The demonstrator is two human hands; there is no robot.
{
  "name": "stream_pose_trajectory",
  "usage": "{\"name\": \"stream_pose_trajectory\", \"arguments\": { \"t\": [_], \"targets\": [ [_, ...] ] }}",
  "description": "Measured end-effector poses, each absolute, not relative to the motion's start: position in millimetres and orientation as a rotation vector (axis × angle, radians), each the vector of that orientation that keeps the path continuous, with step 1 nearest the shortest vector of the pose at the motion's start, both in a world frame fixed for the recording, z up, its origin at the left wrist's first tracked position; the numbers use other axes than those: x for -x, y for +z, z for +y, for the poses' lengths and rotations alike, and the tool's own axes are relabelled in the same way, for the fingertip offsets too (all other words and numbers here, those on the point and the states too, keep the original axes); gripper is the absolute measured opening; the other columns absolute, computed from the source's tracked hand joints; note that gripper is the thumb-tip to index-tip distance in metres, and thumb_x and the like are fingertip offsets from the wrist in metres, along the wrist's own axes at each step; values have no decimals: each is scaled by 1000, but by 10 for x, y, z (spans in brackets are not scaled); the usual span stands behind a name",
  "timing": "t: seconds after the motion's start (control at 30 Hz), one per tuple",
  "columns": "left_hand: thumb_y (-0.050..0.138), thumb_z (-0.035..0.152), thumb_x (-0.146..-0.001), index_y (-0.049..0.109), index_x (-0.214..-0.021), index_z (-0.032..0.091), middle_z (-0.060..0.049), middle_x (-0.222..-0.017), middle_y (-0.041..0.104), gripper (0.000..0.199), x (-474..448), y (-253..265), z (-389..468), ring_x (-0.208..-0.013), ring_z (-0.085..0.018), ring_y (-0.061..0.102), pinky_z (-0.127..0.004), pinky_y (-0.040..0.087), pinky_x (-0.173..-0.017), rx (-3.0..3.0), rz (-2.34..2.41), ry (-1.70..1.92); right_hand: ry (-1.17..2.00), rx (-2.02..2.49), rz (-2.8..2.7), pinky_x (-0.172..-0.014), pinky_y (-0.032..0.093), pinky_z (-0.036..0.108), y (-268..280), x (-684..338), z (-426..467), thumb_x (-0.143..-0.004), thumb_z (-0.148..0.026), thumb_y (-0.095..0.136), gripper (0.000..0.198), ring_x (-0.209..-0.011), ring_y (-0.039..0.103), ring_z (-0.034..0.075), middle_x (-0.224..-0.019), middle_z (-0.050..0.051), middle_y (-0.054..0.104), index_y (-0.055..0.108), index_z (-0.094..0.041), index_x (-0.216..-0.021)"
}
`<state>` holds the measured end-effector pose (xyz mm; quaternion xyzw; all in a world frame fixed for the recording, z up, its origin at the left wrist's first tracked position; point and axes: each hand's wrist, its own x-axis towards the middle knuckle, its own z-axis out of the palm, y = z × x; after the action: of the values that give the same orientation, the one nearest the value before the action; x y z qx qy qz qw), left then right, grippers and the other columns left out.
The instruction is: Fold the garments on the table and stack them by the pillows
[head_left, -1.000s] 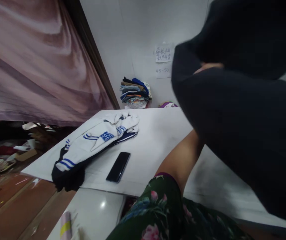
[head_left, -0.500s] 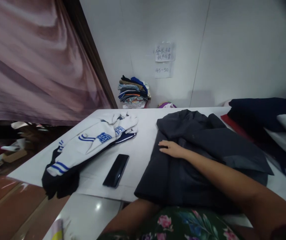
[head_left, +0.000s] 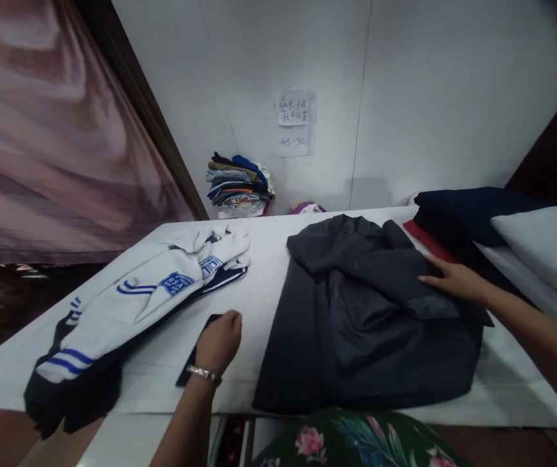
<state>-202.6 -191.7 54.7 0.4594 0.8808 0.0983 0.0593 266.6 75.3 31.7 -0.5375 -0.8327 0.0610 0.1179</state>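
Note:
A dark grey garment (head_left: 356, 324) that looks like a jacket lies partly folded in front of me, with a sleeve laid across its upper part. My right hand (head_left: 453, 279) reaches onto the sleeve at its right side, thumb and fingers stretched out and apart; the fingertips seem to touch the cloth. My left hand (head_left: 220, 340), a bracelet on its wrist, is closed in a loose fist above a black phone (head_left: 191, 363) and covers part of it. Nothing shows in that fist, and whether it touches the phone I cannot tell.
A white and navy jacket (head_left: 146, 279) lies along the table's left side, hanging over the front edge. Folded clothes (head_left: 239, 185) are stacked by the wall. At right lie dark, red and white garments (head_left: 545, 253). A pink curtain (head_left: 64, 143) hangs at left above the white table (head_left: 263, 285).
My left hand has come out from the grey garment's near edge to above the phone. My right hand has slid right, from the garment's middle to the sleeve's right part. The view has shifted right.

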Motion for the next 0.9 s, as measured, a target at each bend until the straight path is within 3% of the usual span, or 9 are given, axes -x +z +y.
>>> {"name": "stream_pose_trajectory", "arguments": {
  "t": [0.13, 0.23, 0.37, 0.5, 0.57, 0.7, 0.77, 0.83, 0.9],
  "targets": [
    [43, 36, -91, 65, -101, 24, -3, -95, 72, 27, 1905, 631, -1517, -90, -21, 66, -29, 45, -74, -1589, 2452, 476, 171, 1411, -2513, -79, 49, 34, 149, -2548, 488, -86, -38, 47, 37, -93, 66, 26, -108, 12, 69, 65, -20, -113],
    [49, 35, -89, 63, -108, 22, -4, -104, 70, 27, 1589, 606, -1061, -96, -20, 64, -28, 45, -81, -1834, 2302, 479, 207, 1264, -2491, -76, 50, 35, 237, -2489, 277, -87, -39, 42, 31, -87, 65, 24, -98, 8, 69, 67, -25, -98],
    [52, 30, -87, 53, -126, 23, -5, -132, 55, 39, 1229, 455, -394, -113, -20, 56, -29, 45, -91, -2215, 2155, 453, 233, 1039, -2435, -76, 50, 34, 419, -2574, -52, -89, -39, 44, 27, -87, 64, 22, -95, 7, 67, 65, -26, -100],
    [59, 22, -80, 41, -138, 24, -8, -147, 36, 60, 1062, 272, 194, -115, -26, 54, -35, 48, -88, -2315, 2133, 206, 325, 763, -2652, -74, 48, 31, 418, -2477, -450, -92, -26, 42, 25, -86, 61, 19, -93, 7, 64, 63, -24, -105],
    [60, 18, -78, 44, -136, 25, -10, -143, 39, 60, 1014, 177, 399, -112, -27, 56, -36, 49, -86, -2269, 2134, 90, 362, 722, -2779, -69, 46, 29, 347, -2330, -612, -92, -20, 39, 25, -81, 59, 18, -88, 7, 61, 63, -22, -100],
    [50, 15, -85, 65, -107, 19, -13, -116, 58, 27, 970, 95, 633, -102, -25, 62, -36, 49, -84, -2172, 2140, 90, 356, 781, -2873, -63, 43, 29, 223, -2080, -742, -91, -15, 34, 28, -74, 55, 17, -80, 6, 57, 61, -19, -84],
    [47, 19, -89, 67, -99, 18, -12, -109, 61, 22, 1045, 194, 718, -102, -25, 62, -37, 48, -87, -2137, 2156, 168, 440, 764, -2855, -64, 43, 29, 254, -2073, -709, -92, -16, 33, 30, -74, 55, 17, -80, 6, 57, 62, -20, -85],
    [45, 25, -93, 64, -105, 18, -11, -112, 60, 24, 1245, 402, 801, -106, -25, 59, -39, 46, -90, -2076, 2214, 308, 601, 752, -2765, -67, 45, 29, 356, -2176, -624, -94, -22, 35, 28, -77, 57, 17, -83, 6, 59, 63, -22, -92],
    [48, 32, -94, 59, -114, 17, -10, -118, 58, 27, 1572, 662, 854, -107, -23, 57, -42, 47, -91, -1808, 2306, 673, 735, 844, -2554, -73, 49, 30, 477, -2384, -497, -92, -34, 44, 22, -83, 61, 18, -90, 6, 62, 65, -25, -94]
  ]
}}
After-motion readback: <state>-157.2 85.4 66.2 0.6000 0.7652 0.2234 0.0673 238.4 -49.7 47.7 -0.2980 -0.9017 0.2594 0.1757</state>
